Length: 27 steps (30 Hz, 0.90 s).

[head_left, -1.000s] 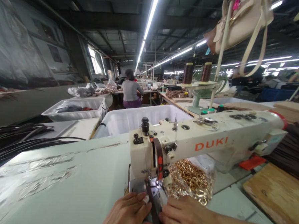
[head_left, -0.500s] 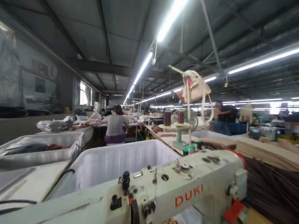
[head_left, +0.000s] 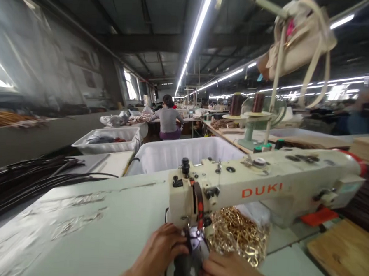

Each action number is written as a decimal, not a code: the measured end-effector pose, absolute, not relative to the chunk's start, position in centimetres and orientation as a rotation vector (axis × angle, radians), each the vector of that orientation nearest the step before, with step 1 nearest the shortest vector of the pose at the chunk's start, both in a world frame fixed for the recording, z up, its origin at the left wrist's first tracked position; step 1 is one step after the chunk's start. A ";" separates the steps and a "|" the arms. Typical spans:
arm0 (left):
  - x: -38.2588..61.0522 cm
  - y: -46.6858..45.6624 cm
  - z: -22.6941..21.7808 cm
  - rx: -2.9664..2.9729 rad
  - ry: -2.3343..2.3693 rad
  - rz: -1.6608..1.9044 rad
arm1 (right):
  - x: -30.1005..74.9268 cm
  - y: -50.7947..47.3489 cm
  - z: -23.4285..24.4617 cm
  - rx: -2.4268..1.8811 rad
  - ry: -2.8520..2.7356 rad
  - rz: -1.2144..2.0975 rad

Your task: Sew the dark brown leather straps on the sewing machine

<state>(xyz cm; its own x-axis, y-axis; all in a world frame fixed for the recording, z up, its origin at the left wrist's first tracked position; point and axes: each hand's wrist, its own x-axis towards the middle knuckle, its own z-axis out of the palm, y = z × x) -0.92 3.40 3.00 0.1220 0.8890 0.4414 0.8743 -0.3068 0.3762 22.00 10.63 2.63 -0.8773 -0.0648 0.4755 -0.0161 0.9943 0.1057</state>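
A cream DUKI sewing machine (head_left: 262, 187) stands on the pale green table (head_left: 84, 215). Under its needle lies a dark strap (head_left: 185, 265), blurred. My left hand (head_left: 156, 252) rests on the strap's left side, fingers curled against it. My right hand (head_left: 230, 272) presses the strap from the right at the frame's bottom edge, fingers together. A clear bag of gold metal rings (head_left: 238, 233) sits just behind my right hand, under the machine's arm.
Dark straps (head_left: 24, 179) lie piled at the left. White plastic bins (head_left: 177, 152) stand behind the table. A wooden board (head_left: 345, 253) is at the right. Thread spools (head_left: 235, 103) and a hanging beige bag (head_left: 301, 41) rise behind the machine. A seated person (head_left: 168, 118) works further back.
The view swung up to the ceiling and back down. Both hands left the picture and are in view again, still at the strap under the needle.
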 end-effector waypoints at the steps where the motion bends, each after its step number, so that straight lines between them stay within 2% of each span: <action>1: -0.8 3.2 3.3 2.275 1.846 0.927 | 21.9 10.6 2.4 0.054 -2.628 -0.130; 13: -2.3 4.8 4.4 2.188 1.899 0.791 | 22.2 10.2 3.5 0.052 -2.616 -0.125; 21: -3.7 6.7 5.8 2.377 1.564 0.604 | 22.4 10.1 3.5 0.048 -2.643 -0.064; 27: -3.7 6.5 5.8 2.423 1.564 0.574 | 22.4 10.2 2.9 0.042 -2.656 -0.035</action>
